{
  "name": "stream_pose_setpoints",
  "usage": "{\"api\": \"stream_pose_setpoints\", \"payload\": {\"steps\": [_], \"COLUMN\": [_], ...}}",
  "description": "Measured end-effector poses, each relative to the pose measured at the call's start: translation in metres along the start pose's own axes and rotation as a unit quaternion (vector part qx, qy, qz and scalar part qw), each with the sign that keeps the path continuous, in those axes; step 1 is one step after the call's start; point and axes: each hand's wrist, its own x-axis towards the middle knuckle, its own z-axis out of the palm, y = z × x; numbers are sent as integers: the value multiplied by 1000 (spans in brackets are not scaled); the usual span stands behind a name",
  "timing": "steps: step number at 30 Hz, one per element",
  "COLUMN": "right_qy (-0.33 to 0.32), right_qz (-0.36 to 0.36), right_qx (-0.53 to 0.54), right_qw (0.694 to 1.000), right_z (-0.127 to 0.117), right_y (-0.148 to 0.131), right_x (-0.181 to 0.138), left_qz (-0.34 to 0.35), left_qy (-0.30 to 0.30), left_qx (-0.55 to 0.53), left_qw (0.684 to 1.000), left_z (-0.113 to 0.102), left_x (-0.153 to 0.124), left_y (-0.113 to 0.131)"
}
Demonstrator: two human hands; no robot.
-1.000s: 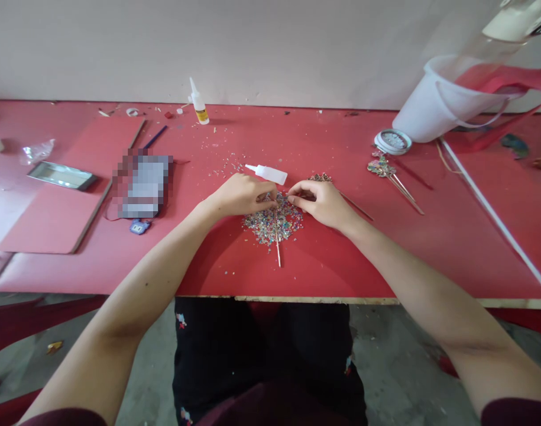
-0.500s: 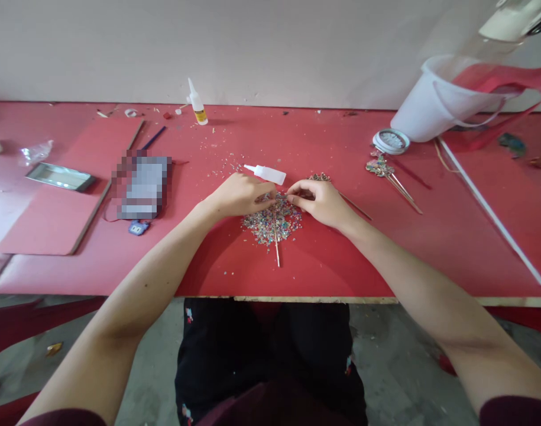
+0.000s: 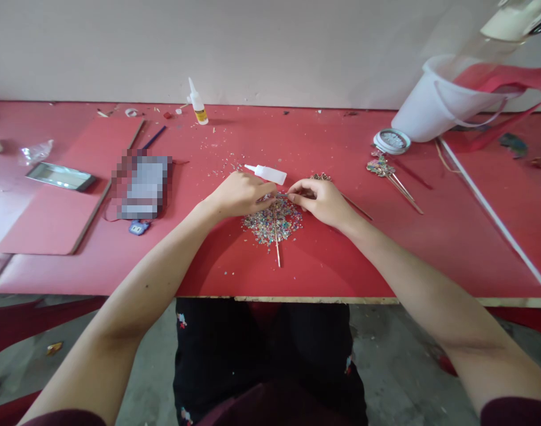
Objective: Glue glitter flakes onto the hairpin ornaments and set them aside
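Note:
My left hand (image 3: 241, 193) rests on the red table (image 3: 323, 260) with its fingers curled, pinching the top end of a thin golden stick (image 3: 277, 239). That stick lies across a heap of small multicoloured chips (image 3: 272, 223). My right hand (image 3: 321, 201) is closed in a pinch right beside it, holding a thin tool whose tip points at the left fingers. A small white glue bottle (image 3: 268, 173) lies on its side just behind both hands.
A decorated ornament on sticks (image 3: 388, 174) and a round tin (image 3: 392, 141) lie at the right, near a tilted white bucket (image 3: 434, 103). Another glue bottle (image 3: 198, 106) stands at the back. A red board (image 3: 61, 195), a metal tray (image 3: 60, 176) and a blurred flat item (image 3: 139, 184) sit at the left.

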Motion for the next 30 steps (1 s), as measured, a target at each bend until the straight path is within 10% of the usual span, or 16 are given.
{"api": "stream_pose_setpoints", "payload": {"steps": [30], "right_qy": [-3], "right_qz": [9], "right_qx": [4], "right_qw": [1000], "right_z": [0], "right_y": [2], "right_x": [1], "left_qz": [20], "left_qy": [9], "left_qx": [40], "left_qw": [999], "left_z": [-1], "left_x": [1], "left_y": [2]}}
